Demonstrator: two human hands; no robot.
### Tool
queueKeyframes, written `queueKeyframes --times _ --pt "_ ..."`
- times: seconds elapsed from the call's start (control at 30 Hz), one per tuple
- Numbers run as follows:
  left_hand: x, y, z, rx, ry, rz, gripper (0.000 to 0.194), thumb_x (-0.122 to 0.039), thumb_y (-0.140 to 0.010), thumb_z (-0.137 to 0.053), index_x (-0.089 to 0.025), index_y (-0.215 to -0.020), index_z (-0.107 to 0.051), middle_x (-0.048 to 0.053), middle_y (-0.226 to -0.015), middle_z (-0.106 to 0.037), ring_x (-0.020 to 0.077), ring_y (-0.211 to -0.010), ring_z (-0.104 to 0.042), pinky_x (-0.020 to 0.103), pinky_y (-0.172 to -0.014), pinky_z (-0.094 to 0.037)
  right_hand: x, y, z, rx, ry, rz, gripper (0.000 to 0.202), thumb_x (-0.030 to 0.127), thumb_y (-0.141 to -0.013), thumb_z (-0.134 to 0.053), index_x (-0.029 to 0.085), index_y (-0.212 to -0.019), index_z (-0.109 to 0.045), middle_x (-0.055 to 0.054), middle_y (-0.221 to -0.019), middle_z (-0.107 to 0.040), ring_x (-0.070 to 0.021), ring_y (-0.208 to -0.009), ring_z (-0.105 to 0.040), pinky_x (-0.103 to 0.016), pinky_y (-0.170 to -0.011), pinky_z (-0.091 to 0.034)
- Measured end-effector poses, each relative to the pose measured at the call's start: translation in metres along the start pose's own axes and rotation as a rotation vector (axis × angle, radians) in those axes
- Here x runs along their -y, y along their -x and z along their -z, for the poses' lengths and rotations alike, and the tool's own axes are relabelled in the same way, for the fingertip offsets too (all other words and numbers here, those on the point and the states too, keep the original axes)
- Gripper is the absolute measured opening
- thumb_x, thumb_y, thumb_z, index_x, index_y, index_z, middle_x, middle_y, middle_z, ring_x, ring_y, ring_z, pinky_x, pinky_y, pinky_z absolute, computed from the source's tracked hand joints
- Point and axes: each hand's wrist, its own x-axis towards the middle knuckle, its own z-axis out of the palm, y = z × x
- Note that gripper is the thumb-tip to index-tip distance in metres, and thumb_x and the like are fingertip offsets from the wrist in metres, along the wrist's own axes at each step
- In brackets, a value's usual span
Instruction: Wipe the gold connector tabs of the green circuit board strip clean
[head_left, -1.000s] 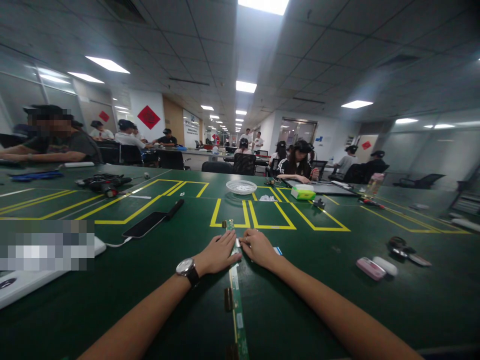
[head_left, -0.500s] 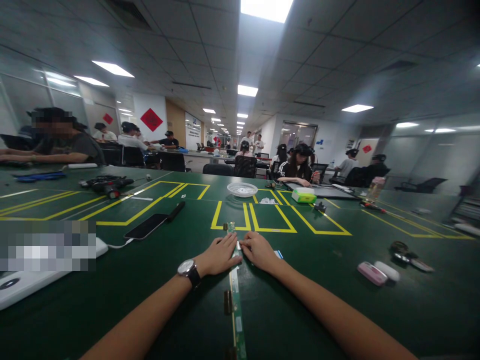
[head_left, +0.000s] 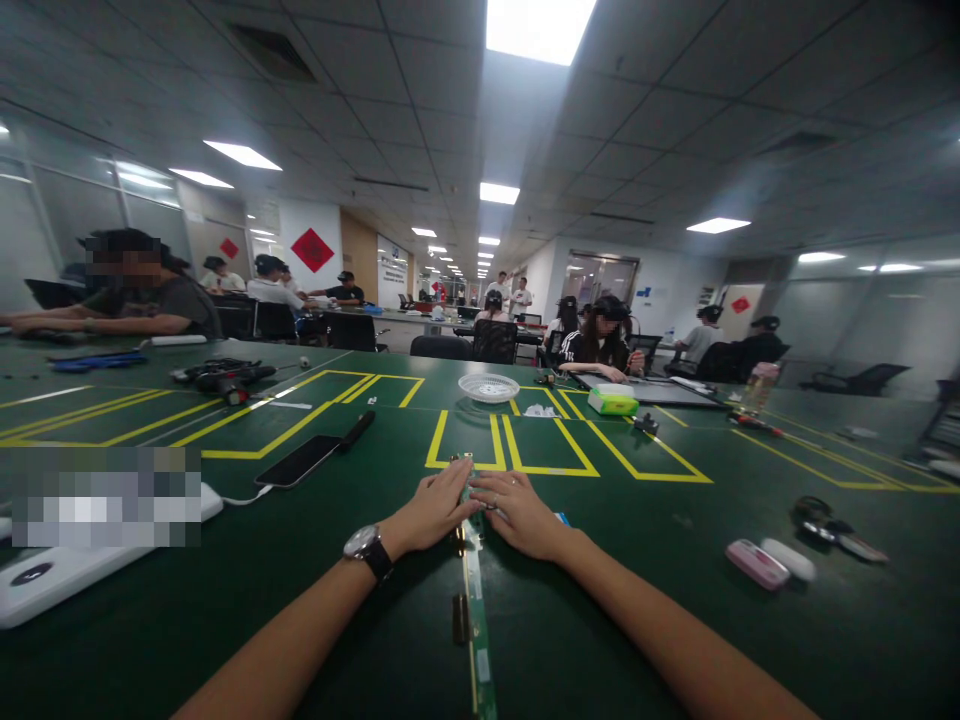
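A long, narrow green circuit board strip (head_left: pixel 478 610) with brown flex tabs along its left edge lies on the table, running away from me. Across its far part rests my left hand (head_left: pixel 437 505), watch on the wrist, fingers stretched forward and lying flat, thumb reaching over the strip. My right hand (head_left: pixel 517 510) is open too, its fingers extended leftward over the strip beside the left fingertips. The hands hide part of the board. A small blue and white item (head_left: pixel 562 519) peeks out behind my right hand.
On the green table (head_left: pixel 360 620) are a phone (head_left: pixel 298 461), a white power strip (head_left: pixel 82 575), a white basket (head_left: pixel 488 388), a tissue pack (head_left: pixel 612 400), a pink case (head_left: pixel 756 565), keys (head_left: pixel 836 530) and a power drill (head_left: pixel 229 378). A person (head_left: pixel 600 345) sits opposite.
My right hand has gone from curled fingers beside the strip to fingers spread over it. My left hand stays on the board. The view has tilted slightly up.
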Motion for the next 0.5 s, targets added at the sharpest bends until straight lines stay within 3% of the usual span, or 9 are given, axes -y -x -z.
queueKeyframes --times 0.1,0.17,0.33,0.5 --pt "0.003 0.001 0.008 -0.125 -0.039 0.081 0.063 -0.054 -0.098 -0.021 -0.017 -0.148 -0.015 0.011 -0.153 -0.021 0.0217 -0.139 -0.02 0.038 -0.108 -0.023 -0.004 0.0 0.007 0.126 -0.034 0.088 0.038 0.017 -0.091 -0.042 0.023 -0.126 -0.055 -0.005 -0.127 -0.058 -0.0163 -0.119 -0.049 -0.033 -0.102 -0.032" --pt "0.002 0.002 0.012 -0.176 -0.062 0.103 0.058 -0.052 -0.098 -0.021 -0.019 -0.147 -0.02 0.009 -0.152 -0.025 0.0214 -0.138 -0.022 0.039 -0.107 -0.025 -0.015 0.001 0.007 0.136 0.01 0.046 0.038 0.016 -0.09 -0.04 0.021 -0.123 -0.058 -0.006 -0.124 -0.06 -0.0163 -0.115 -0.052 -0.031 -0.1 -0.034" --pt "-0.001 0.005 0.011 -0.193 -0.127 0.046 0.051 -0.05 -0.099 -0.026 -0.025 -0.144 -0.026 0.007 -0.148 -0.032 0.0233 -0.134 -0.027 0.041 -0.103 -0.028 -0.071 0.016 0.011 0.099 0.218 -0.368 0.035 0.021 -0.089 -0.041 0.022 -0.113 -0.066 -0.006 -0.119 -0.063 -0.0201 -0.111 -0.054 -0.033 -0.096 -0.037" --pt "-0.002 0.005 0.006 -0.155 -0.15 -0.047 0.047 -0.045 -0.097 -0.035 -0.026 -0.14 -0.032 0.007 -0.145 -0.036 0.0242 -0.131 -0.031 0.042 -0.103 -0.027 -0.129 0.06 0.035 0.055 0.303 -0.696 0.037 0.019 -0.086 -0.04 0.017 -0.11 -0.069 -0.012 -0.114 -0.063 -0.0247 -0.103 -0.055 -0.036 -0.091 -0.04"
